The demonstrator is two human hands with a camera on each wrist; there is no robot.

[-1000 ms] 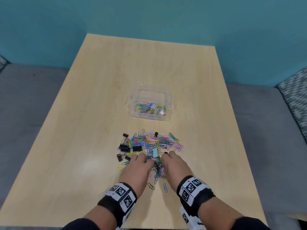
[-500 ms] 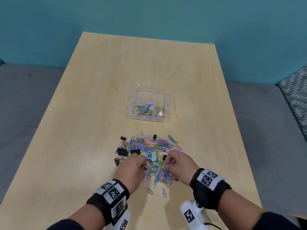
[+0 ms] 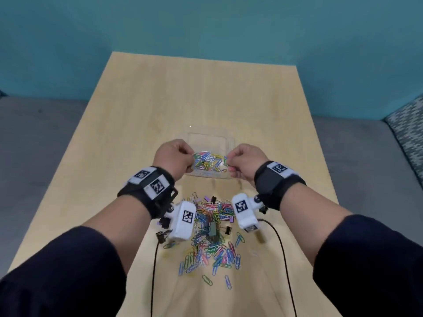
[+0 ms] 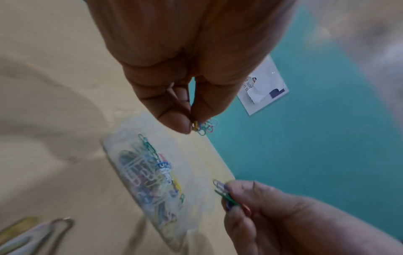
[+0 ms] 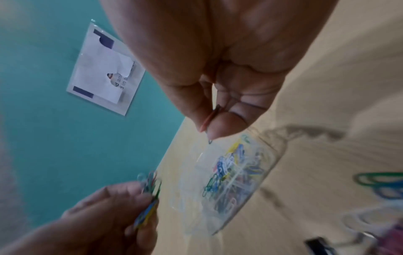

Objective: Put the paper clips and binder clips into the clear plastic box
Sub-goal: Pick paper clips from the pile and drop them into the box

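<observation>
The clear plastic box sits mid-table with several coloured paper clips inside. My left hand hovers at the box's left edge and pinches a small bunch of paper clips between thumb and fingers. My right hand hovers at the box's right edge and pinches a few paper clips. In the left wrist view the box lies below the fingertips. A pile of coloured paper clips with a few black binder clips lies on the table nearer to me.
The wooden table stands against a teal wall. Grey couch cushions flank it, with a patterned pillow at the right. A paper sheet hangs on the wall. Camera cables trail below my wrists.
Both hands pinched clips from the pile and lifted away from me, from the pile to the two sides of the clear box.
</observation>
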